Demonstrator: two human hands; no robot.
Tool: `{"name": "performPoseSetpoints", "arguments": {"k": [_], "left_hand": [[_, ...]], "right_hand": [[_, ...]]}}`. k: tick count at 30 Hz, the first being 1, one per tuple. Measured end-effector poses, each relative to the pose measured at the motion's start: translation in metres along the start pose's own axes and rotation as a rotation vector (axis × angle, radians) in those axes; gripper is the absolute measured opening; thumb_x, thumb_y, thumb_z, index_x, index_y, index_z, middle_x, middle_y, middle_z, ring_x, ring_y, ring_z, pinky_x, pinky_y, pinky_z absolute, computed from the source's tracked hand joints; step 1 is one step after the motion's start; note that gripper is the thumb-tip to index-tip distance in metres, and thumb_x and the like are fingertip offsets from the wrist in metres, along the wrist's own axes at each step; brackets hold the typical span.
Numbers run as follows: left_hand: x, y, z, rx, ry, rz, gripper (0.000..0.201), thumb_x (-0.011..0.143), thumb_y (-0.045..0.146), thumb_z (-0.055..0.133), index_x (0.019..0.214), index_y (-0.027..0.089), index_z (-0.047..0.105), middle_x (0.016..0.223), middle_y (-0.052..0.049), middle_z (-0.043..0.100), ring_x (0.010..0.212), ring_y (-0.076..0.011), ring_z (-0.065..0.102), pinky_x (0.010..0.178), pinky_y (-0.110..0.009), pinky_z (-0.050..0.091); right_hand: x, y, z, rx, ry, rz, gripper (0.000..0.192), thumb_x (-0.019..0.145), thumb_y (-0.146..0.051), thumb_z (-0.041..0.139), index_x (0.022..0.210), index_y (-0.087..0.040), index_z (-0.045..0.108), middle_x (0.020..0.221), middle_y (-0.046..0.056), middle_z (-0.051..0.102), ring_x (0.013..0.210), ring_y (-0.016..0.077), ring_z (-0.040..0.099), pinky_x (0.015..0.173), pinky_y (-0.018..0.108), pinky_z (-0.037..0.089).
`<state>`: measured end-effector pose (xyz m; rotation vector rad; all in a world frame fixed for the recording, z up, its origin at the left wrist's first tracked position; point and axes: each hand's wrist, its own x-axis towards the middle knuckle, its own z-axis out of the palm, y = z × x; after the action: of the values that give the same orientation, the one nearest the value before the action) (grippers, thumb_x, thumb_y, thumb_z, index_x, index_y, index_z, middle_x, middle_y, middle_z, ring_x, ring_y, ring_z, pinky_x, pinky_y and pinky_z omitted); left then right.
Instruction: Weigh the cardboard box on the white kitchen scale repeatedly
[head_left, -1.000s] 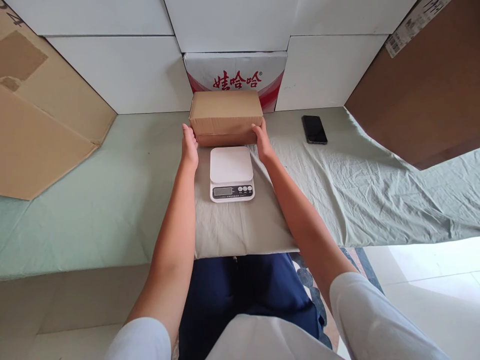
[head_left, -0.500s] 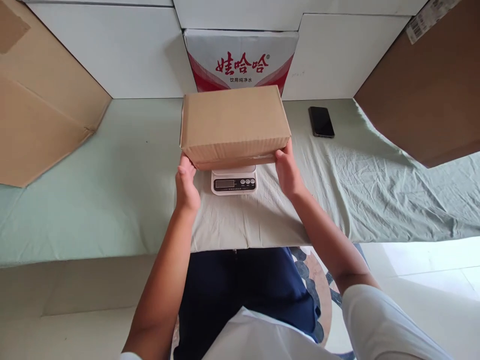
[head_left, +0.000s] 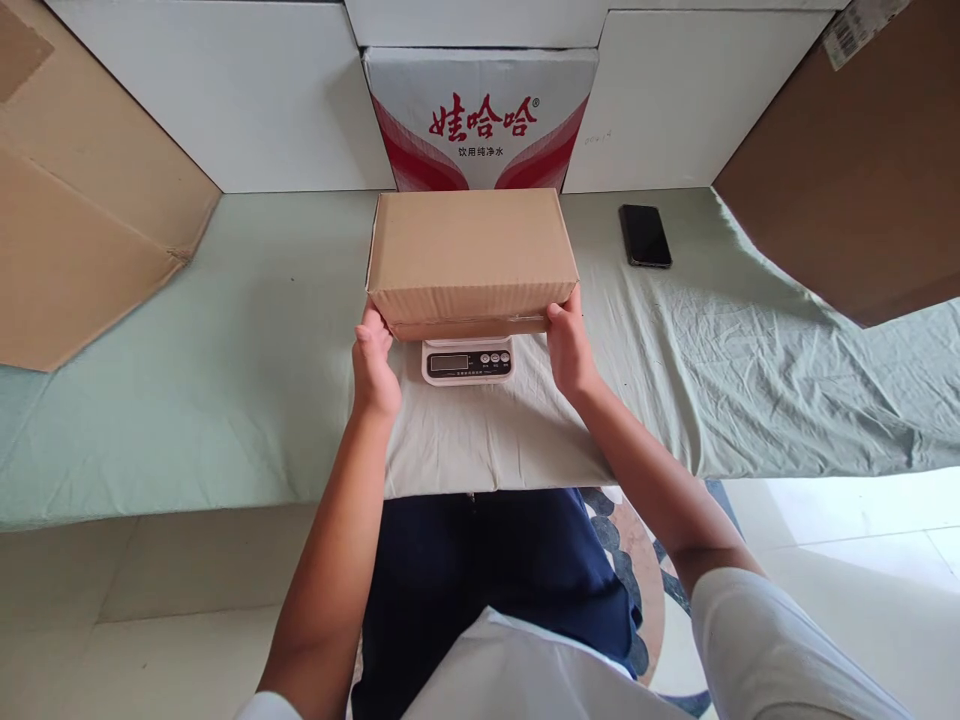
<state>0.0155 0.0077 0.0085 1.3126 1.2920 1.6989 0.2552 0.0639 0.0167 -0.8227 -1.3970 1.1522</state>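
A closed brown cardboard box (head_left: 474,240) is held level over a small white digital scale (head_left: 469,365). My left hand (head_left: 375,365) grips its near left corner, with fingers partly hidden under the box. At the near right corner, my right hand (head_left: 570,345) is closed on the box, thumb on the front face. The box covers the scale's platform, so I cannot tell whether they touch. Only the scale's front shows, with a blank-looking display and several round buttons.
A pale green cloth (head_left: 285,400) covers the table. A black phone (head_left: 645,236) lies at the back right. Behind stands a white and red carton (head_left: 484,110) with Chinese lettering. Large cardboard pieces stand at the left (head_left: 90,220) and right (head_left: 847,170).
The box has come down slightly toward the scale and turned a little, so its edges are straighter. Both hands keep hold of it.
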Motion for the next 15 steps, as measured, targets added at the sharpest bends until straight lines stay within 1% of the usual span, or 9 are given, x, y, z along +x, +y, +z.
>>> {"name": "performPoseSetpoints", "arguments": {"k": [2,5,7,9,11,13,15], "left_hand": [[0.0004,0.0002,-0.0012,-0.002,0.001,-0.002,0.086,0.087,0.087,0.025,0.141,0.029,0.059,0.151,-0.011,0.06,0.145,-0.0311,0.052,0.119,-0.046,0.042],[0.0015,0.0007,-0.0038,-0.021,0.023,-0.003,0.086,0.087,0.087,0.026,0.145,0.03,0.055,0.16,-0.008,0.052,0.154,-0.0294,0.042,0.126,-0.046,0.034],[0.0019,0.0008,-0.0046,-0.025,0.025,-0.002,0.085,0.088,0.086,0.026,0.146,0.031,0.054,0.162,-0.007,0.049,0.157,-0.0276,0.037,0.128,-0.044,0.031],[0.0012,0.0005,-0.0037,-0.021,0.012,0.002,0.084,0.089,0.085,0.025,0.144,0.031,0.056,0.159,-0.007,0.052,0.155,-0.0278,0.041,0.127,-0.044,0.033],[-0.0008,0.0003,-0.0019,-0.02,-0.002,0.009,0.084,0.088,0.086,0.026,0.141,0.03,0.058,0.154,-0.009,0.058,0.15,-0.0296,0.047,0.122,-0.045,0.039],[-0.002,0.001,-0.0006,-0.03,-0.009,0.019,0.083,0.087,0.086,0.028,0.137,0.029,0.061,0.149,-0.011,0.061,0.146,-0.031,0.052,0.119,-0.046,0.043],[0.0019,0.0031,-0.0004,-0.046,-0.018,0.022,0.081,0.087,0.086,0.031,0.135,0.029,0.062,0.147,-0.01,0.063,0.145,-0.0311,0.053,0.119,-0.046,0.043]], "right_hand": [[-0.0007,-0.0002,-0.0002,0.018,0.003,-0.003,0.068,0.086,-0.062,0.051,0.15,-0.045,0.036,0.159,-0.005,0.046,0.157,0.0281,0.033,0.134,0.055,0.028],[-0.0007,-0.0016,-0.0008,0.025,0.042,0.018,0.066,0.086,-0.064,0.05,0.148,-0.047,0.037,0.164,-0.009,0.04,0.162,0.0264,0.024,0.137,0.056,0.021],[-0.001,-0.0031,0.0003,0.041,0.066,0.028,0.064,0.086,-0.063,0.051,0.147,-0.047,0.039,0.165,-0.01,0.039,0.163,0.026,0.022,0.137,0.056,0.021],[-0.0025,-0.0042,0.0028,0.076,0.059,0.014,0.06,0.086,-0.059,0.052,0.144,-0.044,0.044,0.163,-0.008,0.042,0.16,0.0262,0.029,0.136,0.054,0.024],[-0.0048,-0.004,0.0057,0.096,0.042,-0.01,0.055,0.087,-0.055,0.052,0.141,-0.041,0.048,0.158,-0.005,0.049,0.156,0.026,0.036,0.135,0.051,0.029],[-0.0053,-0.0026,0.0072,0.088,0.041,-0.021,0.053,0.088,-0.056,0.051,0.139,-0.039,0.049,0.151,-0.002,0.055,0.151,0.0263,0.042,0.132,0.05,0.034],[0.0005,-0.001,0.0063,0.068,0.052,-0.025,0.055,0.087,-0.059,0.051,0.138,-0.038,0.05,0.146,0.0,0.058,0.147,0.027,0.046,0.129,0.05,0.038]]}}
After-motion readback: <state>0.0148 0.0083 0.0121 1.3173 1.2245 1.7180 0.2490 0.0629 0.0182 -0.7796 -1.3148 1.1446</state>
